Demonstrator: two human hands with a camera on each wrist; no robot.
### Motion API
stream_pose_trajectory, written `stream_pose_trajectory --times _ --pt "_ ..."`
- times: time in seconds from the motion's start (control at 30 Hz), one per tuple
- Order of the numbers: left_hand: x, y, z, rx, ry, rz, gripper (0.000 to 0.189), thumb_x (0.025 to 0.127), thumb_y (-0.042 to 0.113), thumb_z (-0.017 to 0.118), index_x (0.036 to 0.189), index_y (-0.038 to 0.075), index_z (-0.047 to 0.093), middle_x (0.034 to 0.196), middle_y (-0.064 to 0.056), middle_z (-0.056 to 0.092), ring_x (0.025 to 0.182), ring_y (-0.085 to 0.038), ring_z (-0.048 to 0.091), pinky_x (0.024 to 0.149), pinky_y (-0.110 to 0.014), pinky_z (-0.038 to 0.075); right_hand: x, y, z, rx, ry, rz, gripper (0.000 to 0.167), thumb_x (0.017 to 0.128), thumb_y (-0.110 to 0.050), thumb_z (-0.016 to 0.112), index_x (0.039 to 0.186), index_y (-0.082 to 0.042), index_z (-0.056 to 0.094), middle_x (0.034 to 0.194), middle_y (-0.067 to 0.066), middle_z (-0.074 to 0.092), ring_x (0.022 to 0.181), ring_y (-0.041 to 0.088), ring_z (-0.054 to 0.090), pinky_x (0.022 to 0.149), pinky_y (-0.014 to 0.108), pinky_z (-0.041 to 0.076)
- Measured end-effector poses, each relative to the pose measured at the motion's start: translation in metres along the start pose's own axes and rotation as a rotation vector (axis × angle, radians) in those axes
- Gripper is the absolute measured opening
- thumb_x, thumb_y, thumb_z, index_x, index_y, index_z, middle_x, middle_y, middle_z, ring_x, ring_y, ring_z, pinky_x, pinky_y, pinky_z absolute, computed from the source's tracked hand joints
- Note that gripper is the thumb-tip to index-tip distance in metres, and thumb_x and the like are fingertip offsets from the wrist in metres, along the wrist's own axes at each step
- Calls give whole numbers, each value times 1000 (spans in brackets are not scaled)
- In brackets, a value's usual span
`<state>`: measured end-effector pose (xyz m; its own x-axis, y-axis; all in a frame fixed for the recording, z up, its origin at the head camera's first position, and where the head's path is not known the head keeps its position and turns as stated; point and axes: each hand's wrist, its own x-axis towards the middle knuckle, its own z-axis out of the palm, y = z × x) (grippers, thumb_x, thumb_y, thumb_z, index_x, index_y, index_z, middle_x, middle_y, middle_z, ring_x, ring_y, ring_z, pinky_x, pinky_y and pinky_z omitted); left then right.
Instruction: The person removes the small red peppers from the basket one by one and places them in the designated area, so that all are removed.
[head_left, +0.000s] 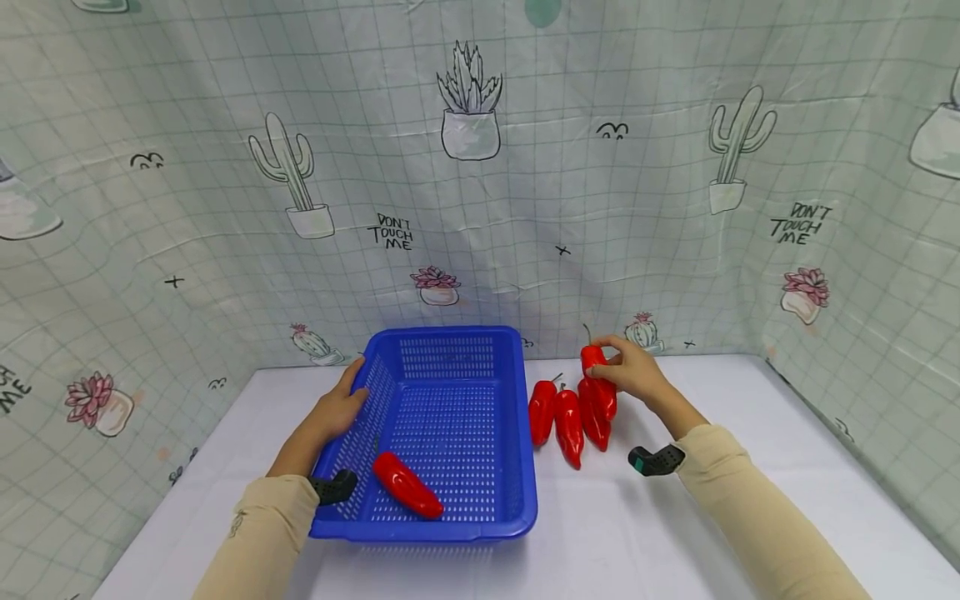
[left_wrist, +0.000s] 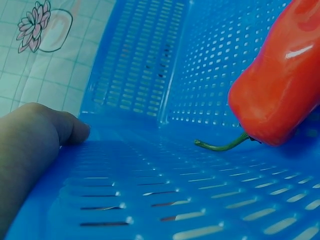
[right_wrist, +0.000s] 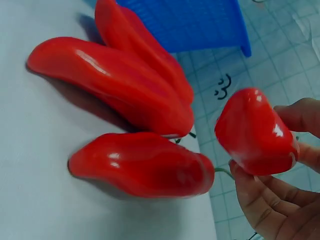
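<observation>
My left hand (head_left: 335, 414) grips the left side of a blue plastic basket (head_left: 529, 475), thumb over the rim on the inside. In the basket's near left part lies one red pepper (head_left: 407, 486), its green stem showing in the left wrist view. With thumb and fingers, my right hand (head_left: 633, 371) pinches another red pepper (right_wrist: 255, 132) near its stem end, the tip pointing toward the wrist camera. Beside and below it, three more red peppers lie on the table: one by the basket (head_left: 542, 412), a middle one (head_left: 568, 425), and one partly behind the held pepper (head_left: 595, 421).
A white table (head_left: 637, 533) carries the basket and the loose peppers. Behind it and along the sides hangs a checked cloth (head_left: 525, 192) printed with cacti. The basket's right wall stands between the loose peppers and its inside.
</observation>
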<state>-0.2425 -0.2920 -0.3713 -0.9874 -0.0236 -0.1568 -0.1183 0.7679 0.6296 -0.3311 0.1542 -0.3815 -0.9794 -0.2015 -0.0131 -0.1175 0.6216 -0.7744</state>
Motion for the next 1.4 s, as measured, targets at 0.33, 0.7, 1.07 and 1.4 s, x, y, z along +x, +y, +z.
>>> stream_pose_trajectory --times 0.33,0.7,1.07,1.4 --pt "1 1 0 25 13 15 61 103 22 33 157 11 7 149 -37 31 110 -53 57 83 -59 49 -4 15 -1 -25 47 23 54 92 -19 64 138 2 45 115 32 61 91 32 67 73 36 59" --pt "1 -2 0 15 10 32 61 103 22 32 157 11 7 149 -38 32 107 -53 58 79 -55 50 -5 28 3 -66 48 79 54 91 -19 64 137 2 45 113 30 61 90 33 64 73 36 58" --pt "0 -1 0 8 6 21 62 103 22 33 157 12 6 149 -38 31 101 -50 61 75 -53 51 -4 35 4 -94 22 94 55 91 -18 64 137 4 45 111 31 61 87 31 63 71 35 57" --pt "-2 1 0 15 15 19 62 103 22 33 157 11 7 148 -38 31 103 -52 60 77 -55 52 -6 44 6 -80 -13 118 55 93 -17 61 139 7 44 108 30 62 78 23 63 68 34 58"
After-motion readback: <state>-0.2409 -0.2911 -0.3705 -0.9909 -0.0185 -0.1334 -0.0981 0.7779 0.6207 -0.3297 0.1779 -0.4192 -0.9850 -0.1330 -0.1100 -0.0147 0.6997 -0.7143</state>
